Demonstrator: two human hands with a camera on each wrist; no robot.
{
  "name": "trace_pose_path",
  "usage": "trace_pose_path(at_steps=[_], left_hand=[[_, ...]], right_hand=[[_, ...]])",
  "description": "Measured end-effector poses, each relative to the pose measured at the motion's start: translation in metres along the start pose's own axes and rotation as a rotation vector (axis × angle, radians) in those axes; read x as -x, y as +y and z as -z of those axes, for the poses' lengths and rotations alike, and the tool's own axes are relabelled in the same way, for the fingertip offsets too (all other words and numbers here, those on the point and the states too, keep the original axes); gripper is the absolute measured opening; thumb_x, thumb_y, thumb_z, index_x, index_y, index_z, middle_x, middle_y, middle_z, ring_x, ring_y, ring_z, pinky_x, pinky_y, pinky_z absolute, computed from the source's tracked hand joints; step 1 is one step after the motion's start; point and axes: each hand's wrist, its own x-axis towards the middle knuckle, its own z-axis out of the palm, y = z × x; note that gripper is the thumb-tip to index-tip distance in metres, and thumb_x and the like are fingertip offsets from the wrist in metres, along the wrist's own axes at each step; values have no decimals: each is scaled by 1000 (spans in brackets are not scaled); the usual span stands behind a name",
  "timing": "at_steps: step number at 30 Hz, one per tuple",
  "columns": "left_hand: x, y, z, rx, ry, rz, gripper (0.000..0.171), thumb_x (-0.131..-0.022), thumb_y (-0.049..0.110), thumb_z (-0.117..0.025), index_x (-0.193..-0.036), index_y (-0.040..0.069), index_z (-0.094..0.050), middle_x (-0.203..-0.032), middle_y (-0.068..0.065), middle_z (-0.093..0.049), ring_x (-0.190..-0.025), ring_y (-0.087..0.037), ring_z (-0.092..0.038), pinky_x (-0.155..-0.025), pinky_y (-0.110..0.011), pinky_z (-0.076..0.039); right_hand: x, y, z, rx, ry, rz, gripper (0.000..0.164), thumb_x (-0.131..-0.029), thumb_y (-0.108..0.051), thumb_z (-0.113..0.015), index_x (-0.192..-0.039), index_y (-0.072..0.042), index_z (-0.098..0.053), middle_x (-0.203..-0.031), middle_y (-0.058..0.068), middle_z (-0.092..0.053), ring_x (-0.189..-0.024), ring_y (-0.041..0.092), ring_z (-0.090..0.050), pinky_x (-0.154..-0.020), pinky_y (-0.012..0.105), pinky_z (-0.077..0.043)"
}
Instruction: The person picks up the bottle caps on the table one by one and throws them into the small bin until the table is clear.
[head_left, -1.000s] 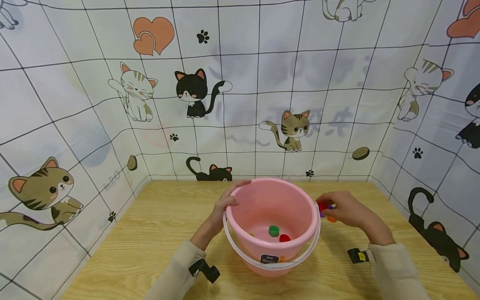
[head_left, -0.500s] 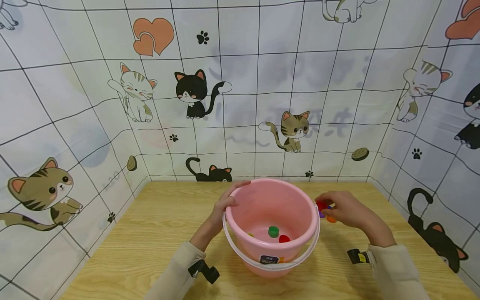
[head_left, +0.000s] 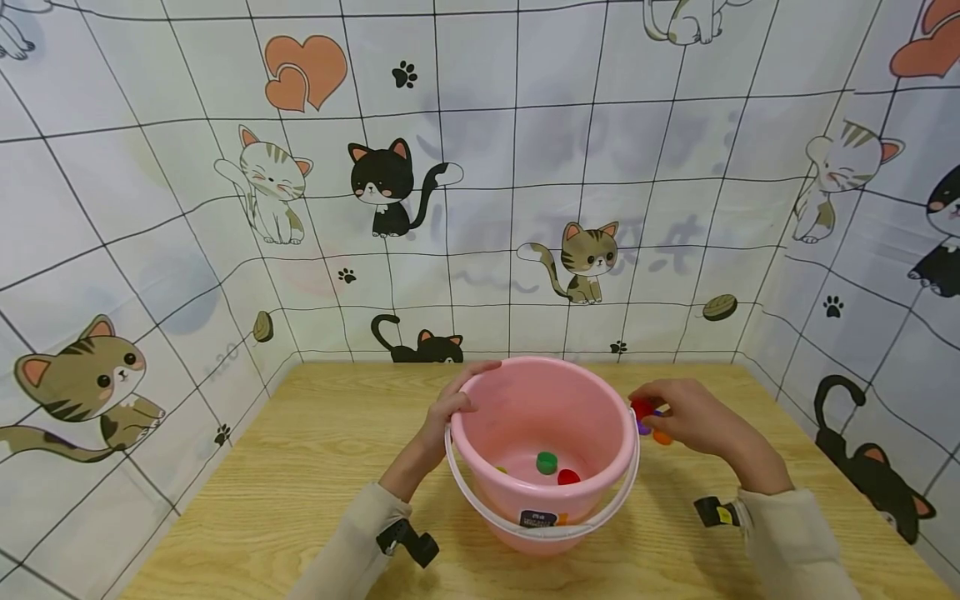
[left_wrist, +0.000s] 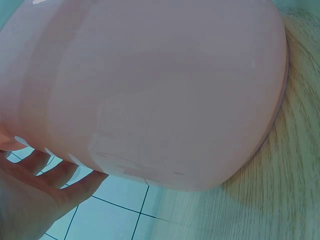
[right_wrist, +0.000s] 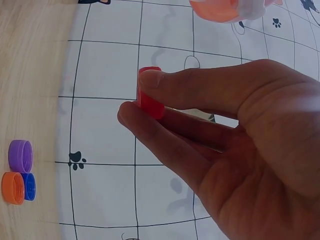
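A pink bucket (head_left: 547, 417) with a white handle stands on the table, its mouth facing up. My left hand (head_left: 444, 417) grips its left rim, thumb inside and fingers along the outer wall. Inside at the bottom lie a green bottle cap (head_left: 547, 463), a red cap (head_left: 568, 477) and a sliver of something yellow. To the right of the bucket, my right hand (head_left: 697, 425) pinches another red bottle cap (right_wrist: 151, 95) between thumb and fingers. Below that hand, a purple cap (right_wrist: 20, 156), an orange cap (right_wrist: 13, 188) and a blue cap (right_wrist: 30, 186) sit close together on the table.
The wooden table (head_left: 330, 500) reaches back to a white wall cloth (head_left: 480, 208) printed with cats and grid lines, which also closes in both sides. The bucket's white handle (head_left: 540, 530) hangs down in front of it.
My right hand has shifted very slightly up and left with the red cap. The left hand and bucket stay where they were.
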Motion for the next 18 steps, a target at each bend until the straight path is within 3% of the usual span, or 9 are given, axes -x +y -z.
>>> trace_pose_path(at_steps=[18], left_hand=[[0, 1, -1, 26, -1, 2, 74, -84, 10, -37, -157, 17, -39, -154, -22, -42, -123, -38, -53, -92, -38, -57]], right_hand=[[2, -8, 5, 10, 10, 2, 28, -88, -3, -75, -116, 2, -72, -104, 10, -75, -96, 26, -71, -77, 40, -63]])
